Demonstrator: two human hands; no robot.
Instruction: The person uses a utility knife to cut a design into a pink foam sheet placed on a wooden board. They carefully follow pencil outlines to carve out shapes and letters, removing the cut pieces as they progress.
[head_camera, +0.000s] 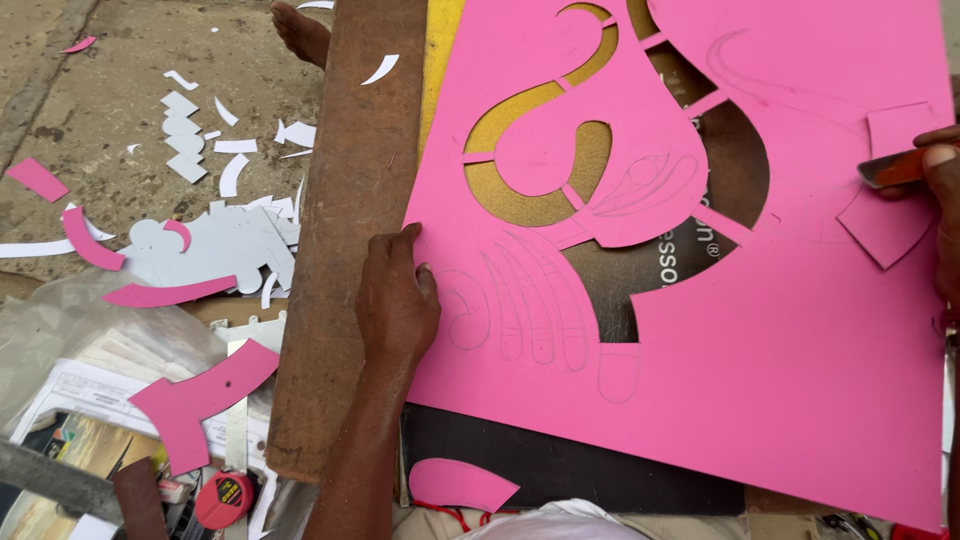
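Observation:
A large pink sheet (780, 380) with curved cut-out openings and pencil lines lies tilted over a dark board (560, 465) and a yellow surface (525, 115). My left hand (395, 300) rests palm down on the sheet's left edge, fingers together, holding it flat. At the right edge my right hand (942, 190) grips a cutter with an orange handle (893, 168), its tip on the sheet beside a loose cut pink piece (885, 228).
A brown wooden plank (345, 230) runs along the sheet's left side. Pink and white paper scraps (215, 240) litter the concrete floor at left. A red tape measure (222, 498), papers in plastic and a pink offcut (195, 400) lie lower left. A bare foot (300, 30) shows at the top.

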